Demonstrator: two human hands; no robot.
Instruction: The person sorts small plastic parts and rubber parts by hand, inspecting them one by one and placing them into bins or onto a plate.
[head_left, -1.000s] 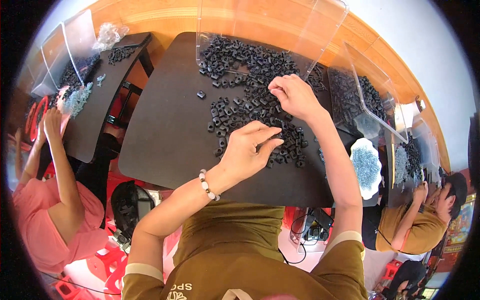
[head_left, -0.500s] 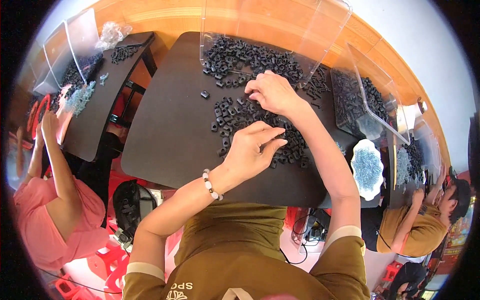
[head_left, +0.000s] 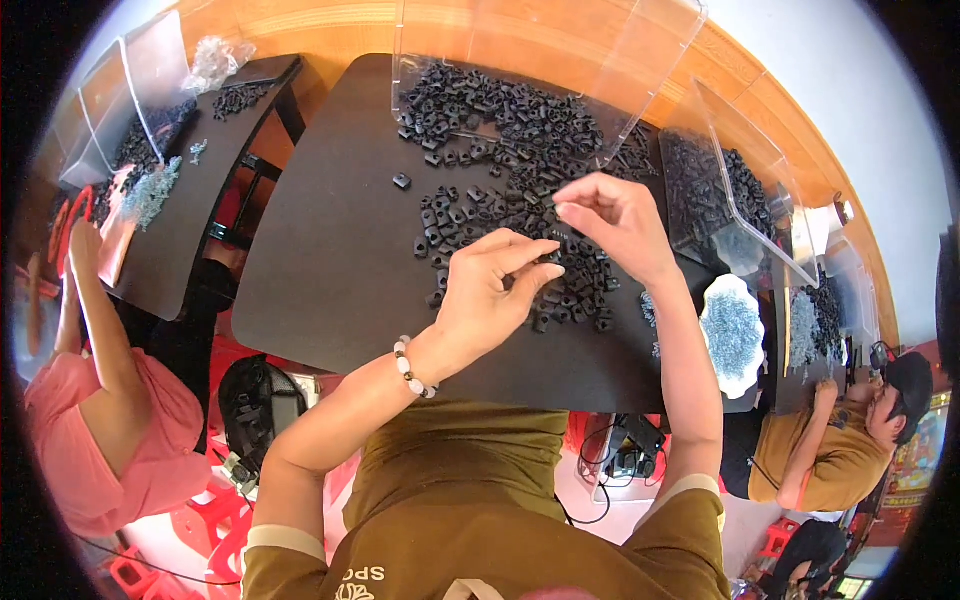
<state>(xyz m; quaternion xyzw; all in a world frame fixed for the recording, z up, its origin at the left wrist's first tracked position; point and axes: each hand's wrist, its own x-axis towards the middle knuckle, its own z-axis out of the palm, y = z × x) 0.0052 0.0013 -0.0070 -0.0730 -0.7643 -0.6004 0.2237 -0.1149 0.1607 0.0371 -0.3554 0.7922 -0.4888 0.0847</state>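
My left hand (head_left: pixel 497 290) pinches a small black part above the table's near edge, fingers closed so it stays put. My right hand (head_left: pixel 610 220) hovers close, fingertips together on something tiny, I cannot tell what, over the loose black parts (head_left: pixel 520 190) mid-table.

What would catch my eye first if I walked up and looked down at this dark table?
Most striking is the heap of small black parts spilling from a clear plastic bin at the far side of the dark table. Just in front of it, the left hand and right hand meet with pinched fingertips above the scattered pieces. To the right lies a white dish of tiny silvery bits.
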